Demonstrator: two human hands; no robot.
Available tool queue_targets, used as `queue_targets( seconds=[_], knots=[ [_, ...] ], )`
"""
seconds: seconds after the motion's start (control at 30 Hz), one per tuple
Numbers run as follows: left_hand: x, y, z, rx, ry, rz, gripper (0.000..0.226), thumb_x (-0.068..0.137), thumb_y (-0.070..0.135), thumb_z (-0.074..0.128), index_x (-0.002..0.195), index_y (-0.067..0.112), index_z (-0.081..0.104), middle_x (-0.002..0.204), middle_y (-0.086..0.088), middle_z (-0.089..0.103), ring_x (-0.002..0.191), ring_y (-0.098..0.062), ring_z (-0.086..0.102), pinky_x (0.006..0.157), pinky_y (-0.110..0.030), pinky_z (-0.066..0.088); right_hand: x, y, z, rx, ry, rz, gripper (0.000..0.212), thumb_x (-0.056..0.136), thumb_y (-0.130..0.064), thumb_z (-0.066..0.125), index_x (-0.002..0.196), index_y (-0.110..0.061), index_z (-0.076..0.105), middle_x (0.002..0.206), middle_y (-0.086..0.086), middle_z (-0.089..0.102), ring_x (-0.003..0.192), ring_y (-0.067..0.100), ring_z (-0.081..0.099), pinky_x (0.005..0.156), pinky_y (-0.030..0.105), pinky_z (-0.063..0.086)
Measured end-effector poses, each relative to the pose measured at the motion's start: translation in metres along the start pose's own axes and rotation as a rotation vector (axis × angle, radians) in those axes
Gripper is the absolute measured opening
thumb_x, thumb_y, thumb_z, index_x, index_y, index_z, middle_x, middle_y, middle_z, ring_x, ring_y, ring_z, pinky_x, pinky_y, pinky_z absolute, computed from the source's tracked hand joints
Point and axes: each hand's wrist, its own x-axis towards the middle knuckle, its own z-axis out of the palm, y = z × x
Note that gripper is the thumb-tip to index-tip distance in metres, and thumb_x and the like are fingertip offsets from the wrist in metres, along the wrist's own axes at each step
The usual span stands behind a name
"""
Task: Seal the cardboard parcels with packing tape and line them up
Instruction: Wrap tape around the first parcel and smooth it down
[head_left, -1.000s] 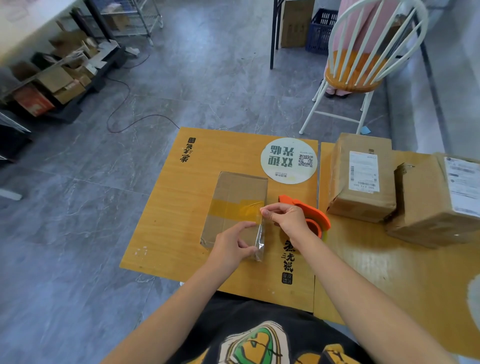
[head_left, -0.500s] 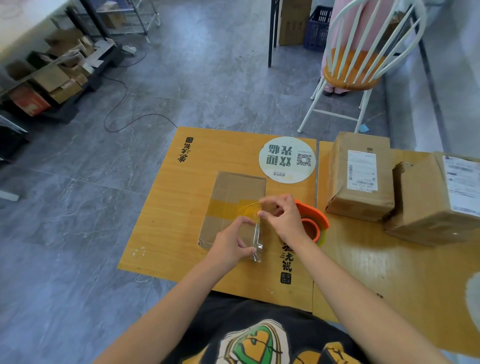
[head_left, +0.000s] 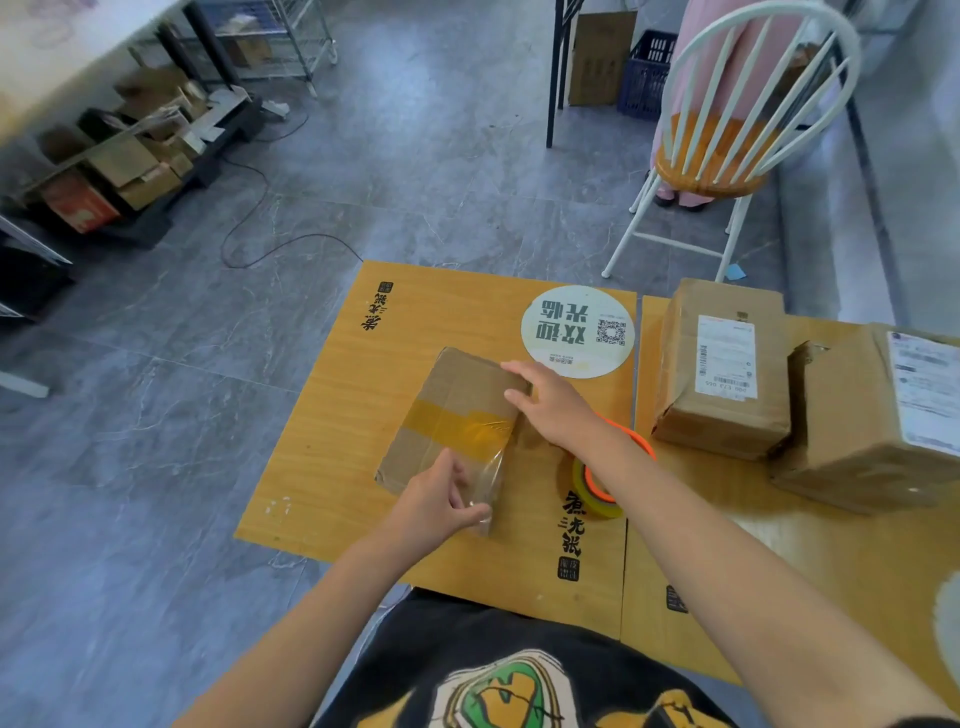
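The yellow wooden table (head_left: 337, 441) holds a flat parcel (head_left: 452, 410) at its middle. My left hand (head_left: 436, 506) pinches the near end of a clear tape strip (head_left: 491, 470) on the parcel's right edge, not yet smoothed down. My right hand (head_left: 556, 402), fingers straight, presses the far corner. The tape dispenser (head_left: 597, 488) lies just right of the parcel. Further right, two bigger parcels (head_left: 722, 374) seem unaligned.
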Motion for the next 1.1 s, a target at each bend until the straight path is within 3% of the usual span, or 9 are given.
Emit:
queue_targets(
  seconds=[0.17,0.3,0.4,0.5,0.57,0.63,0.7,0.87,1.1],
  knots=[
    [-0.002,-0.032,-0.035,-0.126,0.256,-0.203,0.026,0.095,0.038,0.062,0.093,0.012,0.06,0.086,-0.009,0.066,0.077,-0.021,0.061,0.062,-0.025,0.043,0.008,0.001,0.007,-0.006,-0.044,0.044,0.053,0.091,-0.022,0.069,0.14,-0.026,0.049,0.139,-0.004,0.053,0.127,0.017,0.049,0.097,0.03,0.039],
    [-0.002,-0.052,-0.057,-0.158,0.404,-0.311,0.028,0.096,0.035,0.061,0.094,0.007,0.06,0.081,-0.009,0.061,0.067,-0.019,0.054,0.058,-0.033,0.041,0.012,-0.004,0.007,-0.058,-0.029,0.059,0.06,0.088,-0.017,0.07,0.142,-0.025,0.046,0.14,0.001,0.049,0.124,0.019,0.05,0.093,0.03,0.04],
    [-0.004,-0.053,-0.06,-0.2,0.371,-0.296,0.023,0.095,0.035,0.064,0.093,0.012,0.061,0.084,-0.009,0.064,0.077,-0.021,0.063,0.069,-0.039,0.052,0.01,-0.003,0.005,-0.078,-0.033,0.101,0.065,0.088,-0.02,0.072,0.145,-0.023,0.042,0.143,0.002,0.047,0.125,0.021,0.05,0.094,0.033,0.042],
    [-0.009,-0.04,-0.053,-0.148,0.351,-0.114,0.013,0.092,0.03,0.068,0.099,0.019,0.065,0.09,-0.001,0.061,0.083,-0.017,0.057,0.07,-0.026,0.046,0.009,0.0,0.005,-0.077,-0.028,0.121,0.062,0.087,-0.02,0.072,0.143,-0.023,0.045,0.143,0.002,0.047,0.125,0.021,0.05,0.097,0.036,0.044],
    [-0.01,-0.033,-0.047,-0.101,0.235,0.035,0.031,0.086,0.033,0.074,0.114,0.032,0.062,0.106,0.002,0.057,0.095,-0.011,0.052,0.082,-0.022,0.041,0.008,0.001,0.008,-0.07,-0.023,0.123,0.058,0.088,-0.019,0.071,0.14,-0.022,0.047,0.141,0.002,0.047,0.124,0.021,0.05,0.096,0.035,0.044],
    [-0.007,-0.031,-0.04,0.056,0.083,0.114,0.059,0.079,0.046,0.078,0.129,0.051,0.049,0.124,0.006,0.047,0.113,-0.011,0.041,0.098,-0.028,0.033,0.006,-0.002,0.011,-0.095,0.0,0.094,0.054,0.089,-0.018,0.069,0.139,-0.022,0.048,0.138,0.0,0.046,0.123,0.021,0.051,0.099,0.037,0.044],
    [-0.002,-0.031,-0.034,0.206,0.021,0.169,0.071,0.076,0.051,0.079,0.136,0.056,0.042,0.133,0.007,0.039,0.121,-0.014,0.032,0.103,-0.034,0.029,0.006,-0.006,0.014,-0.15,0.025,-0.005,0.053,0.091,-0.018,0.066,0.14,-0.025,0.048,0.14,-0.003,0.045,0.127,0.02,0.048,0.105,0.04,0.041],
    [0.01,-0.028,-0.028,0.321,0.024,0.255,0.058,0.08,0.033,0.077,0.126,0.052,0.047,0.13,0.012,0.033,0.119,-0.014,0.031,0.104,-0.034,0.031,0.005,-0.012,0.019,-0.236,-0.117,-0.07,0.045,0.101,-0.026,0.054,0.144,-0.038,0.047,0.161,-0.012,0.023,0.145,0.015,0.029,0.112,0.039,0.036],
    [0.004,-0.035,-0.024,0.263,-0.008,0.341,0.026,0.085,0.023,0.075,0.101,0.025,0.055,0.107,0.009,0.043,0.101,-0.01,0.038,0.089,-0.024,0.037,0.005,-0.009,0.017,-0.265,-0.102,-0.038,0.039,0.103,-0.029,0.049,0.138,-0.047,0.051,0.16,-0.013,0.025,0.141,0.016,0.036,0.097,0.037,0.045]
  ],
)
